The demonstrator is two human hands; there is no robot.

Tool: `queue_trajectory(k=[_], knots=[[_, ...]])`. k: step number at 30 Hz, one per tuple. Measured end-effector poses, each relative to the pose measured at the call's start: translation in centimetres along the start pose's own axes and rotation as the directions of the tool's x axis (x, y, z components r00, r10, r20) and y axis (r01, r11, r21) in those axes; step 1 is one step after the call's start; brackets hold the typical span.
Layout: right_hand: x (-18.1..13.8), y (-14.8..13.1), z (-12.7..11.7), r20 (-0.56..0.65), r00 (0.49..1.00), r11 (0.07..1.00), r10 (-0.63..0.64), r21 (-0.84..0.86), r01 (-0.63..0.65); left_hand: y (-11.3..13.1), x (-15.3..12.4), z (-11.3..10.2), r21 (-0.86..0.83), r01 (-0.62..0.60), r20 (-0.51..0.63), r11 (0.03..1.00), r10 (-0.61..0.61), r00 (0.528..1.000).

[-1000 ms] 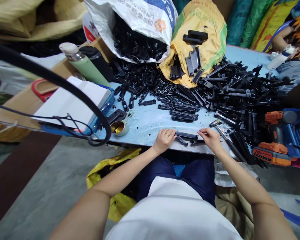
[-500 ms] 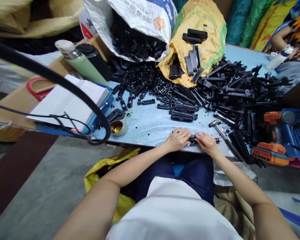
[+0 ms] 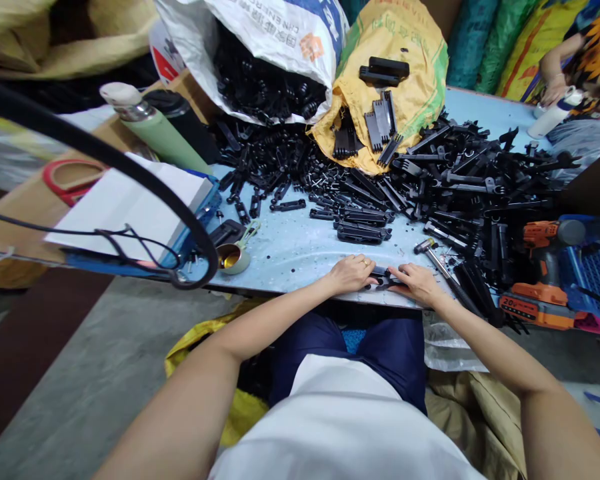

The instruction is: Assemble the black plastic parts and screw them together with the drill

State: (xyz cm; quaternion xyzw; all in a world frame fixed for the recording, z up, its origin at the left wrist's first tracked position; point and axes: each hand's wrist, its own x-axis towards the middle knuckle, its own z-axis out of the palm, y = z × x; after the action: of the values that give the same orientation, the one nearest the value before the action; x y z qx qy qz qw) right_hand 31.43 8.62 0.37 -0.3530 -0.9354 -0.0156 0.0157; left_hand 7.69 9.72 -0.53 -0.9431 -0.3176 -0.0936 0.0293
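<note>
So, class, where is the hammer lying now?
In the head view, the hammer lies on the blue table just right of the right hand.

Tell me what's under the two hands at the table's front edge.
A black plastic part shows between the left hand and right hand, lying on the blue table. The hands cover its ends, so its full shape is hidden.

Pale blue table (image 3: 300, 250) heaped with black plastic parts (image 3: 460, 180), plus white sack (image 3: 280, 33), yellow sack (image 3: 415, 87), hammer (image 3: 433, 252), brass cup (image 3: 234, 257)
</note>
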Motion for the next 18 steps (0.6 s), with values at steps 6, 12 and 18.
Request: queue_trajectory(k=[6, 12, 18], knots=[[1.8, 1.5, -0.6, 0.178, 0.967, 0.979, -0.184, 0.126, 0.163, -0.2, 0.0, 0.1, -0.025, -0.022, -0.038, 0.999, 0.021, 0.999], [0.7, 0.6, -2.5, 0.021, 1.0, 1.0, 0.006, -0.001, -0.006, 0.0, 0.4, -0.4, -0.06, 0.066, -0.093, 0.996, -0.072, 0.993], [-1.9, -4.8, -9.9, -0.344, 0.879, 0.917, -0.33, 0.104, 0.385, 3.2, -3.0, -6.9, -0.417, -0.139, -0.362, 0.898, -0.023, 0.932]])
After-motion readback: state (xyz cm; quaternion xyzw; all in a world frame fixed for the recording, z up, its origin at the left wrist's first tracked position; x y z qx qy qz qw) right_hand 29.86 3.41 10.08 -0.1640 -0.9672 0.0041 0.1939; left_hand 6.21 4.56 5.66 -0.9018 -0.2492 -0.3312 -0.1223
